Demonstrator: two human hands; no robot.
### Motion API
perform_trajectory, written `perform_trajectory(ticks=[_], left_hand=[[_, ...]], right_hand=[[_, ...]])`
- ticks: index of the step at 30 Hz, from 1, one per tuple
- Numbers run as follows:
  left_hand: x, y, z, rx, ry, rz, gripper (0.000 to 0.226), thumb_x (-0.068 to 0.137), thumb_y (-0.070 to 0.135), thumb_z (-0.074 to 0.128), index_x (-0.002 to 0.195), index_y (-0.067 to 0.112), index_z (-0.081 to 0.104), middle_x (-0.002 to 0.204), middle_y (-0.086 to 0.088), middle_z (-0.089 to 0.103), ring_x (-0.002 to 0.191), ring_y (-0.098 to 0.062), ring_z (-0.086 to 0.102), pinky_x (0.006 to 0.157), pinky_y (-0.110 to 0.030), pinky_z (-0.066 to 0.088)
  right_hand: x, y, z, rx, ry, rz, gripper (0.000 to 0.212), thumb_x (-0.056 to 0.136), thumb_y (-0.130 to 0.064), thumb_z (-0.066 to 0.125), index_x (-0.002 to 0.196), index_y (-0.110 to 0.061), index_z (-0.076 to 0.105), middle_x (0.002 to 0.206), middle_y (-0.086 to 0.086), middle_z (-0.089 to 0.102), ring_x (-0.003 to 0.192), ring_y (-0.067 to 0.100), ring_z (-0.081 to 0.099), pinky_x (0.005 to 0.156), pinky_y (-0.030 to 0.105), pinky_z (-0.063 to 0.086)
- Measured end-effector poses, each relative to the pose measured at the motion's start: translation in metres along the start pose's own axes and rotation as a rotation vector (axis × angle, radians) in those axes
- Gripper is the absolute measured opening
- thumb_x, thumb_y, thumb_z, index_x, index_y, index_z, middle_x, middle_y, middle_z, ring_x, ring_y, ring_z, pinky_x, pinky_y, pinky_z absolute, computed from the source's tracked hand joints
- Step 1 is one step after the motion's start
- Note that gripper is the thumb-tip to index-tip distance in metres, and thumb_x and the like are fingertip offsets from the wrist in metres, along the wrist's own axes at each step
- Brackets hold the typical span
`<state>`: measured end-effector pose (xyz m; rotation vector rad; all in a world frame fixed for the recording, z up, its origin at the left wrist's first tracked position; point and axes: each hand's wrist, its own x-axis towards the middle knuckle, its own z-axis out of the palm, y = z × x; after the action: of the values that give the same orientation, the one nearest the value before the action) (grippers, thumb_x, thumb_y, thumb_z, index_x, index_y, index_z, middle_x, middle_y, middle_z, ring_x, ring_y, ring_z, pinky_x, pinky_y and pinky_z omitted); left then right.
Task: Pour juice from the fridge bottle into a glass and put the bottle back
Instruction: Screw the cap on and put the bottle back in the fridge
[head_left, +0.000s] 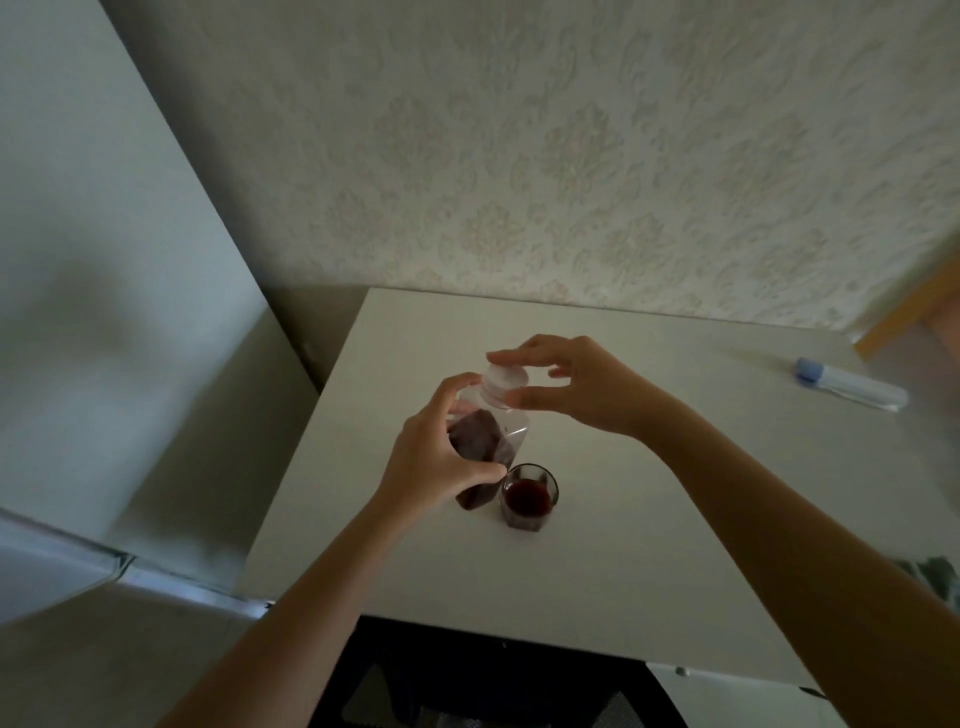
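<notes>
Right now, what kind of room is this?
Probably a home kitchen or dining corner: patterned wallpaper, a small white table against the wall, and what looks like a white fridge beside it.

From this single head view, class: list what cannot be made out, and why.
- Head view: whether the cap is fully screwed, hidden by the right hand.
- Bottle left side, covered by the left hand.
- Object with a blue cap on the table, blurred.
</notes>
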<state>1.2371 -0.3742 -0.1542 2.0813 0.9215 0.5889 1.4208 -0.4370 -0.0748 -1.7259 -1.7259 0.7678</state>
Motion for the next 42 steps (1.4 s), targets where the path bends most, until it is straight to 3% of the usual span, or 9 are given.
perform_trajectory(ticks=[4,9,14,19,22,26,33,38,42], left_hand=[[0.000,-0.003,-0.002,-0.036,-0.003,-0.004,0.090,0.049,0.038,0.086,0.116,0.056,0.030,0.109,0.009,0.062,0.099,-0.005,0.059,0.082,-0.016,0.047],[0.002,-0.002,-0.005,-0.038,0.002,0.011,0.088,0.049,0.035,0.087,0.112,0.061,0.032,0.107,0.012,0.062,0.098,0.007,0.056,0.083,-0.014,0.047],[0.003,0.001,-0.005,-0.021,-0.006,0.030,0.091,0.049,0.034,0.088,0.116,0.056,0.032,0.107,0.014,0.060,0.098,-0.002,0.058,0.083,-0.019,0.049],[0.004,0.009,-0.007,-0.016,-0.024,0.055,0.083,0.051,0.036,0.085,0.118,0.046,0.038,0.110,0.012,0.063,0.102,-0.003,0.058,0.088,-0.027,0.051],[0.006,0.014,-0.014,-0.070,0.000,0.036,0.086,0.051,0.034,0.086,0.121,0.046,0.038,0.111,0.009,0.062,0.102,-0.005,0.058,0.086,-0.026,0.050],[0.007,0.017,-0.020,-0.054,0.012,0.063,0.089,0.051,0.032,0.087,0.118,0.054,0.033,0.108,0.013,0.061,0.101,-0.001,0.057,0.086,-0.020,0.048],[-0.001,0.020,-0.013,-0.034,-0.057,0.058,0.093,0.052,0.031,0.089,0.122,0.052,0.031,0.108,0.015,0.058,0.097,0.001,0.056,0.079,-0.011,0.044],[-0.004,0.023,-0.013,-0.029,-0.068,0.061,0.093,0.053,0.033,0.088,0.130,0.042,0.036,0.106,0.015,0.059,0.096,0.001,0.056,0.078,-0.008,0.042],[-0.009,0.027,-0.009,0.040,0.051,0.088,0.091,0.054,0.035,0.088,0.132,0.029,0.042,0.100,0.018,0.058,0.089,0.002,0.055,0.076,-0.003,0.038]], right_hand=[[0.004,-0.009,-0.005,-0.161,-0.025,-0.109,0.042,0.084,-0.029,0.065,0.124,-0.034,0.057,0.120,-0.021,0.057,0.110,-0.012,0.043,0.094,0.006,0.025],[0.010,-0.016,-0.019,-0.307,-0.130,-0.122,0.045,0.083,-0.026,0.066,0.125,-0.039,0.054,0.133,-0.017,0.053,0.131,0.004,0.034,0.106,0.029,0.021],[0.010,-0.026,-0.020,-0.528,0.034,-0.032,0.044,0.072,-0.054,0.068,0.107,-0.027,0.066,0.101,-0.009,0.067,0.090,0.005,0.054,0.082,0.024,0.038],[0.009,-0.036,0.000,-0.851,0.250,0.059,0.073,0.068,-0.084,0.024,0.056,-0.015,0.045,0.051,-0.004,0.042,0.046,0.010,0.038,0.050,0.025,0.031],[0.007,-0.031,-0.009,-0.698,0.286,0.067,0.079,0.069,-0.082,0.014,0.076,-0.019,0.061,0.074,-0.005,0.057,0.064,0.009,0.052,0.060,0.026,0.042],[0.005,-0.031,-0.029,-0.301,-0.075,-0.105,0.048,0.081,-0.057,0.054,0.126,-0.041,0.052,0.122,-0.016,0.054,0.104,-0.004,0.048,0.087,0.012,0.037],[0.005,-0.036,-0.019,-0.821,0.178,-0.169,0.058,0.075,-0.074,0.044,0.096,-0.023,0.061,0.088,-0.011,0.061,0.075,0.009,0.055,0.070,0.026,0.041],[0.007,-0.031,-0.008,-0.804,0.106,-0.345,0.039,0.090,-0.043,0.031,0.090,-0.018,0.061,0.063,-0.005,0.057,0.054,0.013,0.051,0.054,0.029,0.044],[0.011,-0.035,0.007,-0.927,0.259,-0.152,0.034,0.095,-0.034,0.029,0.092,-0.012,0.055,0.046,-0.007,0.037,0.037,0.011,0.033,0.045,0.022,0.022]])
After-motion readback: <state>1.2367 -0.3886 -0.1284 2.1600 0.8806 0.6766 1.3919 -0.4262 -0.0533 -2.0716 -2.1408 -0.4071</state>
